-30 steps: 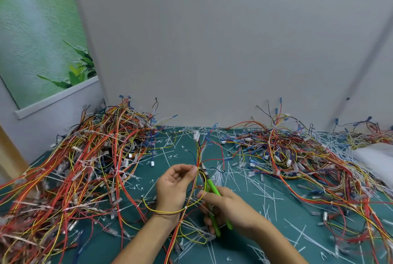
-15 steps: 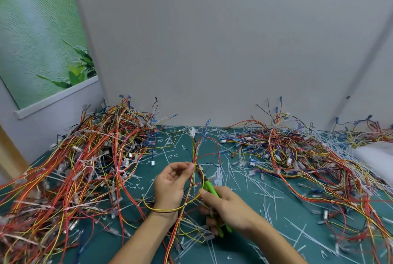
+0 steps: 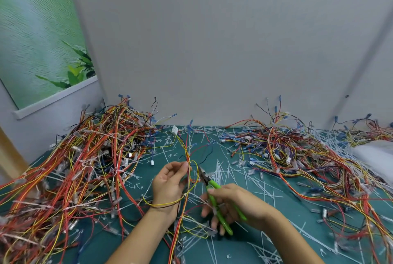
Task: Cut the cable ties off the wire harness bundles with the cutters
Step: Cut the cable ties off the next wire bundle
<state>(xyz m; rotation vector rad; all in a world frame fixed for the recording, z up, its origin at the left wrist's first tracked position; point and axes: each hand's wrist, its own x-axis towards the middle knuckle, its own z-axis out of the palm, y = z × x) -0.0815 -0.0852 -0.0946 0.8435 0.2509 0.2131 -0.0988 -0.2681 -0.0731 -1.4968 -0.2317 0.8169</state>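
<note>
Head view centres on one thin wire harness of yellow, red and orange wires, held up over the middle of the green mat and rising to a white connector near the far edge. The left hand pinches it between thumb and fingertips, palm turned to the right, and a yellow loop of the same harness crosses that wrist. A small white cable tie sits on the wires just beside the heel of that hand. The cutters have bright green handles, and the fingers of the right hand curl round them. The handles stand apart and the metal nose points up and left, just beside the held wires; whether it touches them I cannot tell. White tie offcuts litter the mat. A big left heap of harnesses fills one side and a right heap the other, with a white bag at the far right and a grey wall behind
</note>
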